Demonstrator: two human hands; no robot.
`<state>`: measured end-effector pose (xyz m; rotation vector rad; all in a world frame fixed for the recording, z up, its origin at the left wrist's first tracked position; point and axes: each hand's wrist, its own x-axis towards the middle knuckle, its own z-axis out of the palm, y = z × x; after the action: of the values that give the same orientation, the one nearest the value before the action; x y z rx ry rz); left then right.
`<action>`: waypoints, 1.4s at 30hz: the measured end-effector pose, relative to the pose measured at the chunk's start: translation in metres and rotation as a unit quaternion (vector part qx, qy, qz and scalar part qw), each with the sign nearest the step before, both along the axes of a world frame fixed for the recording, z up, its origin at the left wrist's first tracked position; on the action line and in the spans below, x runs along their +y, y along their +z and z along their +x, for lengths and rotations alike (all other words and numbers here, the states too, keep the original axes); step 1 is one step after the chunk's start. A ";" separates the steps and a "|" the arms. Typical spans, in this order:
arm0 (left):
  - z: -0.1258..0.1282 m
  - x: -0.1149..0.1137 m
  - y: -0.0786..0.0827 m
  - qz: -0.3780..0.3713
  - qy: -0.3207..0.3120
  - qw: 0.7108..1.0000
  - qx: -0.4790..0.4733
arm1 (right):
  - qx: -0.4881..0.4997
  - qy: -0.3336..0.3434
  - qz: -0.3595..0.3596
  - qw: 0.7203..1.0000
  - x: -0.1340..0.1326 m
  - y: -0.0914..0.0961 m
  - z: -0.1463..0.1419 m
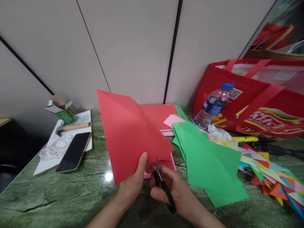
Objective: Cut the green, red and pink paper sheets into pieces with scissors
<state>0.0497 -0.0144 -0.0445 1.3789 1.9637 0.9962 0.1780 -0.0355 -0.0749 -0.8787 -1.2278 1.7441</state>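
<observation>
My left hand (133, 186) pinches the lower edge of a folded red paper sheet (128, 133) and holds it up over the green marble table (71, 196). My right hand (175, 190) grips black-handled scissors (162, 186), their blades pointing up at the sheet's bottom corner. Beneath the raised sheet lie more red and pink sheets (159, 115). A fanned stack of green sheets (211, 161) lies just right of my hands.
A phone (74, 152), bead bracelets (55, 147), a hammer (71, 127) and a small open box (62, 111) rest on a white board at left. At right are a water bottle (213, 106), a red bag (258, 98), a yellow marker (244, 138) and colourful paper pieces (273, 177).
</observation>
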 end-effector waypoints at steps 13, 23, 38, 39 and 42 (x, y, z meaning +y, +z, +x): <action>0.001 -0.002 0.004 -0.003 0.009 1.000 -0.024 | -0.013 -0.028 -0.017 0.999 0.000 0.000 -0.003; 0.001 -0.001 0.002 0.004 0.000 1.000 0.006 | 0.002 -0.043 -0.025 0.999 0.000 -0.006 -0.004; -0.002 -0.002 0.000 0.010 -0.010 1.000 -0.012 | -0.004 -0.046 -0.026 0.999 0.001 -0.013 -0.005; -0.002 -0.002 0.000 0.008 -0.011 1.000 -0.013 | -0.004 -0.045 -0.028 0.999 0.001 -0.013 -0.005; -0.003 -0.002 0.000 0.003 -0.009 1.000 -0.014 | -0.012 -0.047 -0.037 0.998 0.001 -0.013 -0.006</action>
<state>0.0469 -0.0160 -0.0443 1.3761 1.9265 1.0074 0.1721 -0.0349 -0.0883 -0.9882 -1.1259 1.7181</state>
